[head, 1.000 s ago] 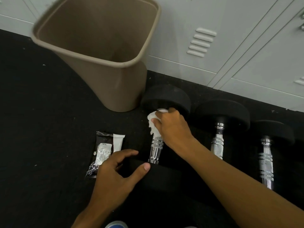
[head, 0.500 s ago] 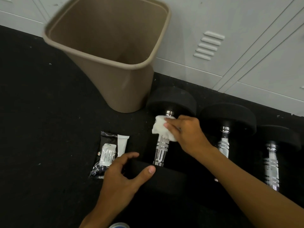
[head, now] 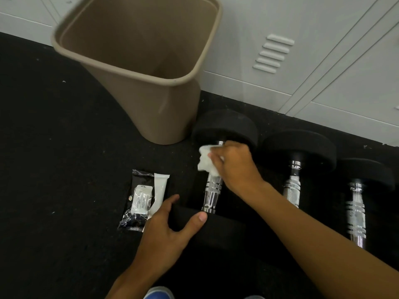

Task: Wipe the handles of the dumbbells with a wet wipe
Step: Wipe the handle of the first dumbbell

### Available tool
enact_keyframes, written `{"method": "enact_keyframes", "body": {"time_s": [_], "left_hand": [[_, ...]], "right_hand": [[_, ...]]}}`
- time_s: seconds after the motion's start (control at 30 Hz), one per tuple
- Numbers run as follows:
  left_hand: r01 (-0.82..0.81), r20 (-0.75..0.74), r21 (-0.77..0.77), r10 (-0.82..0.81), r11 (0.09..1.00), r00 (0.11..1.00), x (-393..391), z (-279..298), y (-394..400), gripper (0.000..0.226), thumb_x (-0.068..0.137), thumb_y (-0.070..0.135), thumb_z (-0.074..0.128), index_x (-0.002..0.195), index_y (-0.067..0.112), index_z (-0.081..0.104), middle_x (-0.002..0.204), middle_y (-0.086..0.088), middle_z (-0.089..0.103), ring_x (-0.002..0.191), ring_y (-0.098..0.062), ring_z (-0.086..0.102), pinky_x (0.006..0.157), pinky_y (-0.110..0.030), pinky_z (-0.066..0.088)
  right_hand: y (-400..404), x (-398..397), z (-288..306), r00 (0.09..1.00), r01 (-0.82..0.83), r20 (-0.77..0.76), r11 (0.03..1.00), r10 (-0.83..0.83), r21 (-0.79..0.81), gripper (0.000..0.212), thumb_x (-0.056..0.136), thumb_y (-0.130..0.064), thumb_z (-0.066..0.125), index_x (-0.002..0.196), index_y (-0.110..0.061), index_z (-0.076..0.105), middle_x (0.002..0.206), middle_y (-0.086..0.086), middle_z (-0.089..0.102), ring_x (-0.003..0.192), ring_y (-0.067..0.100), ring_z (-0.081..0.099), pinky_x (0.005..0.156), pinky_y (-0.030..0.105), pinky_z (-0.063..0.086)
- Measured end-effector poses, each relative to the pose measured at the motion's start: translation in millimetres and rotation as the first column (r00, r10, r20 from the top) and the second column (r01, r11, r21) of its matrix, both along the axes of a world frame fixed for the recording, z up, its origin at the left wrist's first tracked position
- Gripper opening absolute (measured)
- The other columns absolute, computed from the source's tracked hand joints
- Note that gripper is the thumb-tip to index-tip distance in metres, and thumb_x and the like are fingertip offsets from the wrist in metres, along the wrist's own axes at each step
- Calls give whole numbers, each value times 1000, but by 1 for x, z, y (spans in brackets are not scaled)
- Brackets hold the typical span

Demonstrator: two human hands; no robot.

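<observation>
Lockers (head: 323, 39) stand behind one tan wastebasket (head: 138, 83), its visible inside bare, on the black floor (head: 43, 169). Three dumbbells lie beside it: the left dumbbell (head: 224, 128), middle dumbbell (head: 299, 152) and right dumbbell (head: 356, 212). My right hand (head: 234, 167) grips one wet wipe (head: 206, 160) around the far end of the left dumbbell's chrome handle (head: 212, 193). My left hand (head: 166, 231) clasps that dumbbell's near head. One wipe packet (head: 140, 201) lies just left.
</observation>
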State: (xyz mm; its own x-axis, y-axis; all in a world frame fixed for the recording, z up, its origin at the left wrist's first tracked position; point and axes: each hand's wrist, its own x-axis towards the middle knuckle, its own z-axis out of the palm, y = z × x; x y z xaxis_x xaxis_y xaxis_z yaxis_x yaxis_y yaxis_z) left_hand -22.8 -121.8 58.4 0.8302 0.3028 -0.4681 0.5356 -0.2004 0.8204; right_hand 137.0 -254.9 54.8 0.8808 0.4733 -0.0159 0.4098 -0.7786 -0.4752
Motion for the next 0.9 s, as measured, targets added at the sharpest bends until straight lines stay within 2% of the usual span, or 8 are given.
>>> {"method": "enact_keyframes", "body": {"time_s": [0.17, 0.27, 0.37, 0.47, 0.57, 0.73, 0.8, 0.9], "left_hand": [[11, -22, -16, -11, 1000, 1000, 0, 2, 1, 114, 50, 81, 65, 143, 20, 40, 118, 15, 53, 94, 19, 47, 74, 6, 34], [13, -73, 5, -12, 1000, 997, -1, -1, -1, 124, 40, 83, 57, 145, 19, 37, 131, 7, 54, 110, 3, 50, 91, -10, 37], [13, -121, 20, -11, 1000, 993, -2, -1, 2, 123, 40, 87, 55, 141, 17, 43, 130, 3, 58, 117, -7, 54, 102, -25, 42], [14, -114, -34, -18, 999, 993, -3, 1, 6, 89, 43, 86, 58, 106, 24, 67, 96, 11, 73, 91, 0, 66, 86, -27, 53], [11, -96, -53, -16, 999, 995, -2, 3, 5, 70, 44, 81, 60, 88, 26, 69, 81, 18, 72, 76, 5, 67, 71, -19, 50], [21, -92, -30, -24, 999, 995, -1, 2, 4, 82, 43, 82, 57, 104, 27, 64, 93, 16, 71, 89, 3, 64, 76, -9, 46], [16, -86, -6, -17, 1000, 996, -4, 1, 4, 93, 42, 84, 57, 121, 35, 56, 112, 16, 63, 102, 0, 59, 92, -20, 46], [16, -36, 48, -15, 999, 999, -6, -1, 2, 87, 43, 88, 56, 115, 40, 58, 107, 14, 65, 99, -4, 62, 93, -34, 51]], "right_hand": [[-24, -22, 3, 996, -52, -67, 981, 66, 185, 23, 86, -22, 63, 101, -8, 74, 79, -1, 62, 64, -4, 50, 72, 2, 40], [-10, -8, 4, 999, 22, -35, 993, -18, 113, 22, 91, -20, 58, 99, -6, 73, 85, 10, 67, 74, 16, 62, 73, 21, 48], [-1, -12, 5, 998, -43, -53, 999, 45, 32, 25, 95, -16, 52, 101, 0, 70, 98, 15, 66, 88, 24, 62, 79, 22, 42], [-21, -26, 11, 977, -199, -70, 979, 202, 47, 24, 89, -18, 56, 98, -2, 72, 87, 13, 67, 76, 23, 65, 73, 24, 50], [-23, -9, 12, 994, -108, -22, 994, 108, -1, 25, 90, -19, 55, 97, -3, 73, 81, 13, 64, 74, 25, 63, 69, 20, 40], [-5, -13, 14, 970, -234, -71, 972, 233, -12, 22, 92, -16, 53, 94, -4, 72, 97, 11, 65, 86, 21, 62, 79, 28, 49], [-18, -23, 17, 962, -250, -101, 967, 253, 45, 26, 90, -21, 52, 95, -8, 74, 93, 9, 65, 80, 15, 63, 78, 26, 51], [-27, -8, 17, 995, -84, -59, 996, 85, 18, 25, 92, -22, 55, 105, -9, 72, 85, 10, 63, 79, 19, 60, 73, 22, 42]]}}
